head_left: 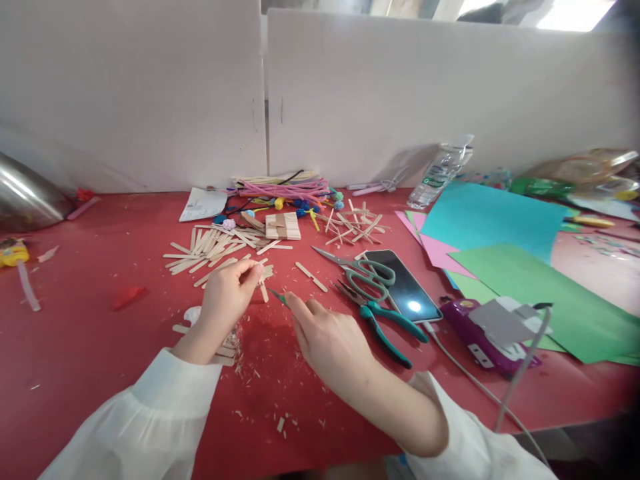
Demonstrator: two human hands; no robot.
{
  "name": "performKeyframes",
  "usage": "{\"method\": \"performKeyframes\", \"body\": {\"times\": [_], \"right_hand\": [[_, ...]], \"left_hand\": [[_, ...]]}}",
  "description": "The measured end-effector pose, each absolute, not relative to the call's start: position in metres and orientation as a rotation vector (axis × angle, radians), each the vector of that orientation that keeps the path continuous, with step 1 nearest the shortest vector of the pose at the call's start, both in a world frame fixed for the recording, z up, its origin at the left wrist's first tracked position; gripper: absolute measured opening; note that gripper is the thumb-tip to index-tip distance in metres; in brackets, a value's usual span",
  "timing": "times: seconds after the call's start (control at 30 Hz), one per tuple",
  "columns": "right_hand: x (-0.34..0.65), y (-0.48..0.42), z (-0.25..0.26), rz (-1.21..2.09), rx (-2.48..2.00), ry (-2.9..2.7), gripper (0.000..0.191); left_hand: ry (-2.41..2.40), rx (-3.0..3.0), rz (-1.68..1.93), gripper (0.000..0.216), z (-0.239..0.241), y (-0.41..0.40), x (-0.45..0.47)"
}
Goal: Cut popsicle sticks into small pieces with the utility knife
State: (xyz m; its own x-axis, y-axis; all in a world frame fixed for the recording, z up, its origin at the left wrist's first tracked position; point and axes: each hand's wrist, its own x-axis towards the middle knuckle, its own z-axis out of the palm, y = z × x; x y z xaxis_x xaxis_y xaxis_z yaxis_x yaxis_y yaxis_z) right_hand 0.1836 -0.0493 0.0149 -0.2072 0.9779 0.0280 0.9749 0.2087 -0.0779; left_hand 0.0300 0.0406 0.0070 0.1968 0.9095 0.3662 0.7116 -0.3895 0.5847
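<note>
My left hand (225, 290) is closed in a pinch, with a small wooden craft stick (265, 291) held between thumb and fingertips. My right hand (330, 340) grips a small craft knife (277, 296) with a green part showing. Its blade points left toward the stick; whether they touch I cannot tell. A pile of loose craft sticks (205, 247) lies just beyond my left hand. One notched stick (311, 277) rests by itself between the hands and the scissors. Wood shavings (239, 357) are scattered below my left wrist.
Grey-green scissors (371, 279), teal-handled pliers (395, 323) and a phone (403, 287) lie right of my hands. Farther right are a purple power strip (467, 333) with a cable and coloured paper (550, 293). A plastic bottle (440, 173) leans at the back. Pink pipe cleaners (287, 191) lie near the wall.
</note>
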Motion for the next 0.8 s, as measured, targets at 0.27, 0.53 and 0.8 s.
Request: {"method": "performKeyframes", "body": {"times": [0.27, 0.53, 0.8], "right_hand": [[0.185, -0.043, 0.014, 0.434, -1.913, -2.19, 0.023], [0.18, -0.046, 0.014, 0.133, -1.967, -2.375, 0.032], [0.178, -0.053, 0.018, -0.119, -1.989, -2.491, 0.048]], "left_hand": [[1.543, 2.197, 0.985, 0.029, 0.007, 0.041, 0.03], [1.543, 2.215, 0.985, 0.027, 0.008, 0.04, 0.032], [1.506, 2.215, 0.984, 0.028, 0.008, 0.041, 0.031]]}}
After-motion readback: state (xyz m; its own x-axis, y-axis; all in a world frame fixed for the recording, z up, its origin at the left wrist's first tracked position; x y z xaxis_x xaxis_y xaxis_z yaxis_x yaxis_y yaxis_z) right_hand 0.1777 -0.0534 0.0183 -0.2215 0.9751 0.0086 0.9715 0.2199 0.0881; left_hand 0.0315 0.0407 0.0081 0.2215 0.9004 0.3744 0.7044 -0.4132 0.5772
